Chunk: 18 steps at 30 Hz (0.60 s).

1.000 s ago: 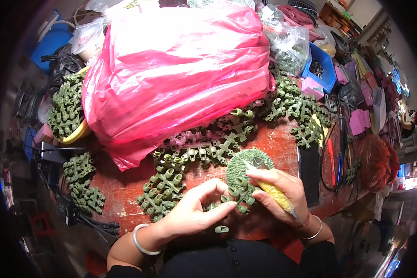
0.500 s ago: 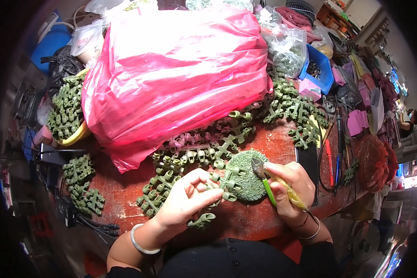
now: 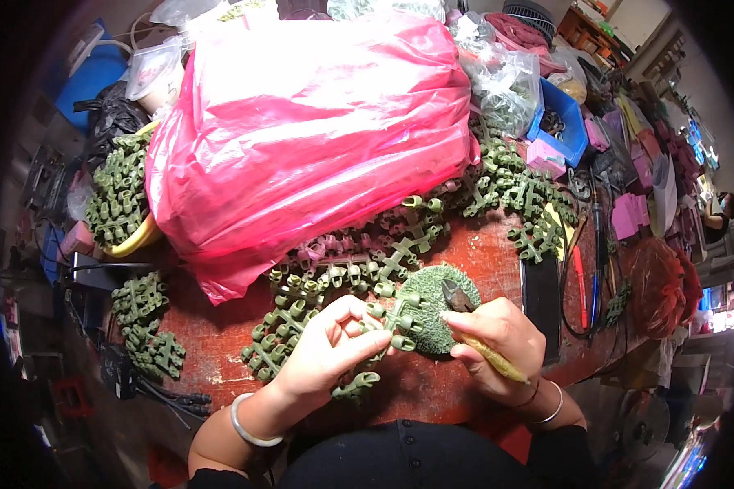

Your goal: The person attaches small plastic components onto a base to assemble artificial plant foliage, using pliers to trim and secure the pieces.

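My left hand (image 3: 332, 346) pinches a green moulded branch (image 3: 400, 320) with ring-like cups along it. The branch reaches over a round, rough-textured green disc (image 3: 431, 332) lying on the table. A small green piece (image 3: 355, 385) shows just below the left fingers; whether it belongs to the same branch I cannot tell. My right hand (image 3: 501, 346) is closed around a pair of nippers with a yellow-wrapped handle (image 3: 493, 357). Their dark metal jaws (image 3: 457, 297) point up and left over the disc, apart from the branch.
A big pink plastic bag (image 3: 310, 147) fills the far middle. Similar green branches (image 3: 285, 330) lie heaped along its near edge, with others in a yellow basin (image 3: 139, 236) at left. A blue bin (image 3: 564, 122), a red pen-like tool (image 3: 580, 285) and a reddish bag (image 3: 661, 285) are at right.
My right hand has turned and shifted slightly, drawing the nippers' jaws a little away from the branch; the green handle no longer shows. My left hand has hardly moved.
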### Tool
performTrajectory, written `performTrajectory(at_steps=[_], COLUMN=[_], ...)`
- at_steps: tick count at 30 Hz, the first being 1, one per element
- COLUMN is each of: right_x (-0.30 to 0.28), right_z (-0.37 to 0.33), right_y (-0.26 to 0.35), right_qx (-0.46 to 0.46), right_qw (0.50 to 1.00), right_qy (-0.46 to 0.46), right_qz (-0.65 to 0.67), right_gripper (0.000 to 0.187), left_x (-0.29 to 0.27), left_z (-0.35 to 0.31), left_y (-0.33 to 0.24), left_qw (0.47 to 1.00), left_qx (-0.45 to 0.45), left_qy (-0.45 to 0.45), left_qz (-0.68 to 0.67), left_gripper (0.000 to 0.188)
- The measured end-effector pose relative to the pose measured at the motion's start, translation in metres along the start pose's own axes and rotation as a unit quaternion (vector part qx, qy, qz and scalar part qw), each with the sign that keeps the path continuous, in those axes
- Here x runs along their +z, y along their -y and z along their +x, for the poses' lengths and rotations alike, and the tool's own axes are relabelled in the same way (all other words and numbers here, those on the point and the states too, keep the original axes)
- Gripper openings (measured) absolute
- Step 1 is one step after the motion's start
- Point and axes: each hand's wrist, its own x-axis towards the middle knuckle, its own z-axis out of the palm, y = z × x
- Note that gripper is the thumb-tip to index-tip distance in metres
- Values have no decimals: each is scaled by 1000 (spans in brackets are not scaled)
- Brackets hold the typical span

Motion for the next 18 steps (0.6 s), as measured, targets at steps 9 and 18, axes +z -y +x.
performTrajectory(at_steps=[9,18], right_x=[-6,31], right_z=[1,-6], right_y=[-2,9], right_qx=[1,-140], right_qw=[993,955], right_qy=[39,252], right_qz=[116,67], right_gripper=[30,37], left_x=[4,-39], left_z=[-4,-20], left_y=[11,-43], left_qw=[950,941], left_qx=[197,213], left_qy=[-76,114], left_qz=[230,-239], left_gripper=[26,68])
